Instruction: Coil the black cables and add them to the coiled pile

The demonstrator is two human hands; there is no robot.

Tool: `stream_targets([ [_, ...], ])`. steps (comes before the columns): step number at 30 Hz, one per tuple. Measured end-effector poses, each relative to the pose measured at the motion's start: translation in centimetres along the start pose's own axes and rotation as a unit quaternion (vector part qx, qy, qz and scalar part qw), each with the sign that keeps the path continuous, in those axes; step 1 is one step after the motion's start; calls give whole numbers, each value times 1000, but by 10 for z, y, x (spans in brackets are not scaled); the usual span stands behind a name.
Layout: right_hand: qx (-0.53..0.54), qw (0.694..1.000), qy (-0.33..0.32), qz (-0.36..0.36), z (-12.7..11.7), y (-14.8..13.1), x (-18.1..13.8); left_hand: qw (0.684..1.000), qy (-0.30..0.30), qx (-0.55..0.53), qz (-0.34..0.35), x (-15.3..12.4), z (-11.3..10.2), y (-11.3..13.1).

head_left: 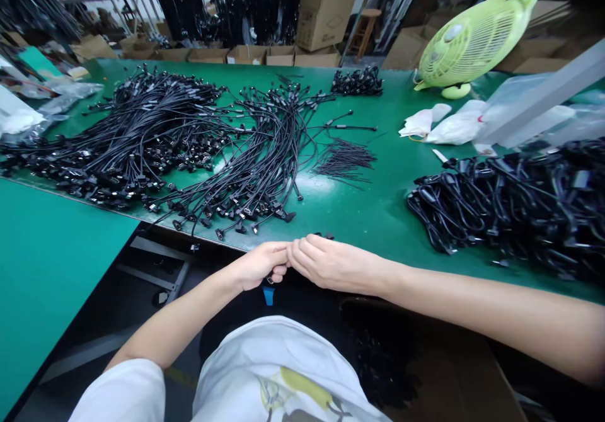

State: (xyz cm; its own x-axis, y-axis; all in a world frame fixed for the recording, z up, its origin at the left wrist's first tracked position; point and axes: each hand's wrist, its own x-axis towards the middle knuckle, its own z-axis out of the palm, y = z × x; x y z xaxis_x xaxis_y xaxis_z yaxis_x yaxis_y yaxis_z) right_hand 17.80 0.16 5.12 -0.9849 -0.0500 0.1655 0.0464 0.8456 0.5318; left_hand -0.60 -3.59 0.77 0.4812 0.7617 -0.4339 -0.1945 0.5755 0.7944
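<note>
At the front edge of the green table, my left hand (262, 264) and my right hand (316, 259) meet, fingertips touching. My left hand is closed, and a small connector of a black cable (270, 279) pokes out below its fingers. The fingers of my right hand are bent and pressed together; whatever lies inside them is hidden. Just behind the right hand, a small black piece (326, 236) shows. Beyond the hands lies a spread pile of black cables (265, 157) with connectors at both ends. A small heap of thin black ties (347, 157) is beside that pile.
A larger cable heap (155, 119) covers the table's left. Bundled cables (510, 201) lie at right, with plastic bags (524, 107) behind them. A green fan (472, 41) stands at the back right. A small cable bunch (358, 82) sits near the far edge, cardboard boxes (326, 12) beyond.
</note>
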Motion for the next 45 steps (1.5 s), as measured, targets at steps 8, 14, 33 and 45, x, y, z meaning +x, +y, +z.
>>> stream_targets([
  [8, 29, 992, -90, 81, 5, -8, 5, 979, 151, 97, 93, -5, 20, -19],
  [14, 170, 935, 35, 309, 28, -7, 13, 965, 164, -23, 205, 9, 14, -8],
  [33, 499, 747, 100, 427, 18, -42, 6, 974, 108, 70, 187, 13, -2, 4],
  [45, 471, 687, 148, 533, 30, -33, 1, 950, 151, 133, 239, 7, 13, -15],
])
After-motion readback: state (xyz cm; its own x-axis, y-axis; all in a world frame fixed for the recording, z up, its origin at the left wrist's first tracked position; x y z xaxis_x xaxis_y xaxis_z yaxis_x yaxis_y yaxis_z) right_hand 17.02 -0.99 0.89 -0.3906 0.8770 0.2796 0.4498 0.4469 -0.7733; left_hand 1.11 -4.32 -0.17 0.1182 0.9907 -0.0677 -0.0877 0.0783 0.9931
